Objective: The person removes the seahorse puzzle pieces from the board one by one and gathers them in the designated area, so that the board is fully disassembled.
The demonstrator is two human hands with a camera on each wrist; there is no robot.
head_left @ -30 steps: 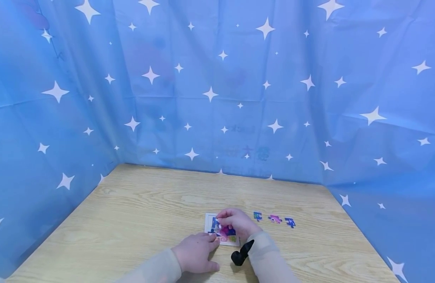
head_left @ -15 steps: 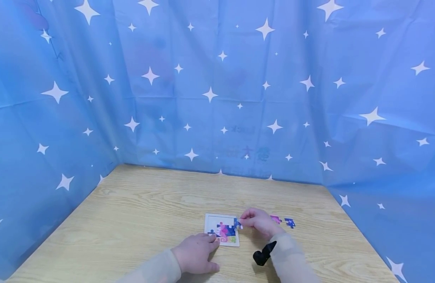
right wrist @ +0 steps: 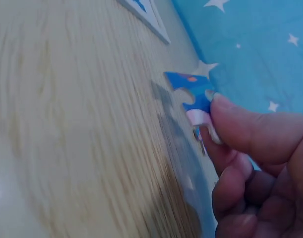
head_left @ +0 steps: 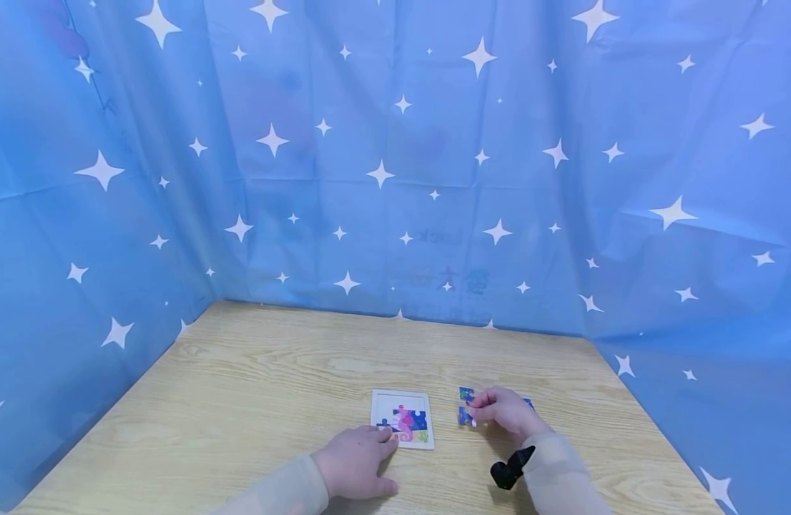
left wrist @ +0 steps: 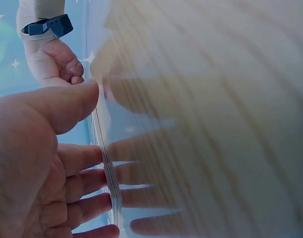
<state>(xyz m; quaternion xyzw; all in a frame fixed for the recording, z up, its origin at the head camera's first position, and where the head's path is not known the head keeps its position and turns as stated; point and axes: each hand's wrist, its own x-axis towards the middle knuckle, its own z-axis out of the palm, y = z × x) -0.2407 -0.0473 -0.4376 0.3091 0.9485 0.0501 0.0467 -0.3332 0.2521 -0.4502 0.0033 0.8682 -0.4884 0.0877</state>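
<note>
Right hand (head_left: pixel 508 413): is moving rightward, away from the puzzle board (head_left: pixel 395 398).
Pinched piece (head_left: pixel 464 416): is leaving the board, nearing a loose blue piece (head_left: pixel 466 393).

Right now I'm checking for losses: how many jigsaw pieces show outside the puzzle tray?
3 visible: a pinched jigsaw piece in the right hand, a loose piece beyond it, and a partly covered piece to the hand's right. That hand may hide more.

Pale cream sleeves (head_left: pixel 563 472) are worn with a dark strap (left wrist: pixel 34 29) bearing an angular device (left wrist: pixel 60 26).
</note>
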